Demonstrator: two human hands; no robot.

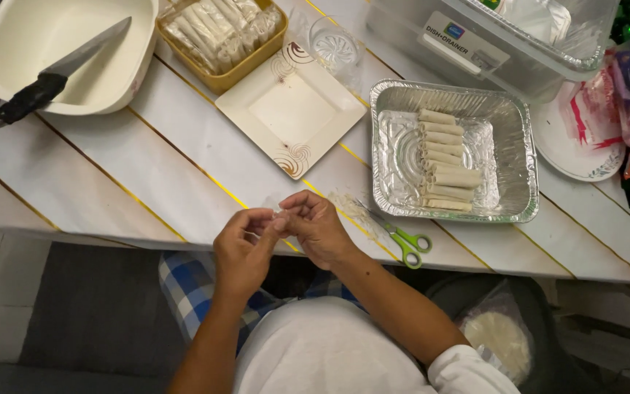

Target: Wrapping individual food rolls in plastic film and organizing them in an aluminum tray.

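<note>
foil tray holds a row of finished rolls; left hand and right hand pinch a small clear wrapper together above the counter edge; more wrapped rolls wait in the yellow tub

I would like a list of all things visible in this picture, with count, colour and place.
table: one, white with yellow lines, centre
basin: one, cream, top left
knife: one, black handle, across the basin
yellow tray: one, holds pale rolls, top centre
square plate: one, cream, centre
foil tray: one, silver, right
rolls: about nine, pale, stacked in the foil tray
scissors: one, green handles, table edge
clear container: one, top right
left hand: fingers meet the right hand's
right hand: pinches something small, unclear
</note>
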